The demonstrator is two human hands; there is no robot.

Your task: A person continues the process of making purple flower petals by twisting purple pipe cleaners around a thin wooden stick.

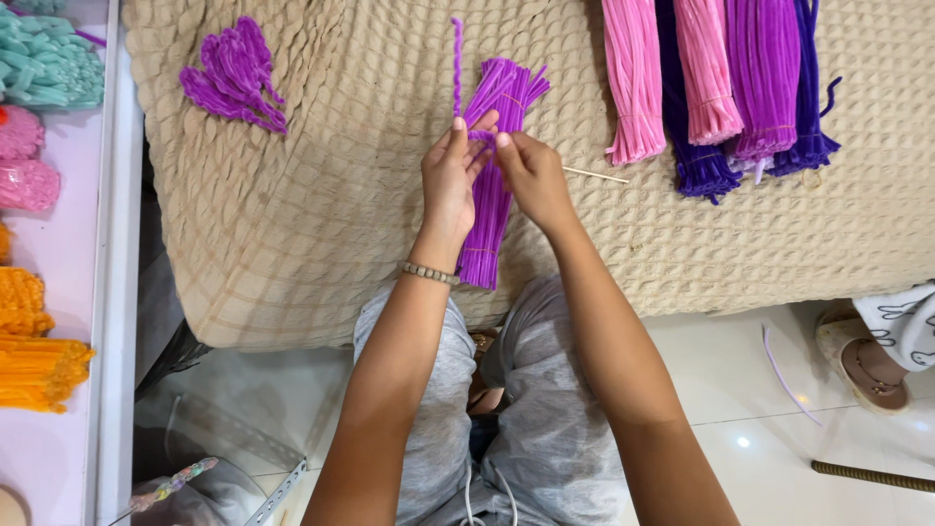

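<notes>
So the person sits at a surface covered with a beige waffle-textured cloth [321, 224], and both hands meet over a bundle of bright purple fuzzy pipe cleaners [492, 185] lying near the middle of that cloth, running from the person's near edge away toward the far side. The left hand [450, 180], which has a beaded bracelet [430, 274] on the wrist, is closed around a single purple pipe cleaner [457, 63] that sticks straight up past the fingertips toward the far side of the cloth. The right hand [531, 180] is pinched tight on the same strand right beside the left thumb, fingertips of both hands touching or nearly so, hard to tell exactly. A thin pale wooden stick [596, 175] pokes out on the cloth just to the right of the right hand; can't tell if that hand has hold of its end. Over on the far left part of the cloth sits a little pile of purple pipe cleaner pieces bent into loops [236, 76]. On the far right part of the cloth lie several long bundles side by side: a pink one [633, 78], a lighter pink one [703, 68], a violet one [765, 73] and dark indigo ones [693, 161]. Left of the cloth is a white shelf [112, 292] with teal, pink and orange pipe cleaner bundles [39, 370]. Another person's slippered foot [862, 365] shows on the tiled floor, right of the cloth.
</notes>
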